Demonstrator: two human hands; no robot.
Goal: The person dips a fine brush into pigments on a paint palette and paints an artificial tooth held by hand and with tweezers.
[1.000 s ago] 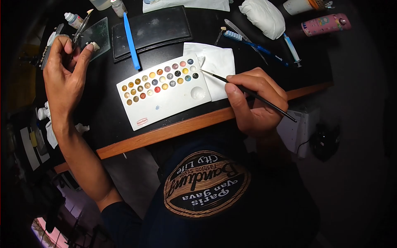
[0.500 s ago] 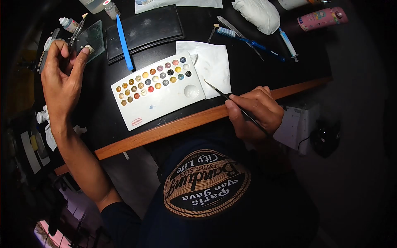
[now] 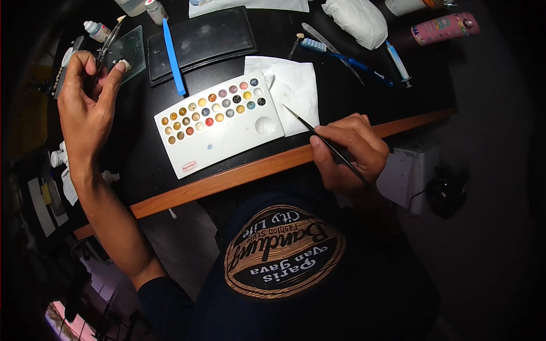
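Observation:
My right hand (image 3: 352, 150) is closed around a thin dark paintbrush (image 3: 302, 120), its fine tip over the folded white tissue (image 3: 298, 85). Beside the tissue, slightly overlapping it, lies a white palette (image 3: 227, 139) with rows of small coloured wells and one larger round hollow. At the upper left my left hand (image 3: 91, 94) is raised with curled fingers, gripping a metal tool (image 3: 106, 45) that holds a small cream piece at its upper end. A small off-white piece (image 3: 123, 63) shows by the left thumb, in front of a glass plate (image 3: 134, 50).
Behind the palette lie a black case (image 3: 219, 40) and a blue stick (image 3: 172, 59). Farther right are a toothbrush (image 3: 352, 61), a syringe (image 3: 398, 63), a white wrapped bundle (image 3: 359, 23) and a pink bottle (image 3: 443, 28). Small bottles (image 3: 96, 30) stand upper left.
The brush tip has shifted slightly up and right over the tissue. My left hand stays nearly in place, still gripping the tool.

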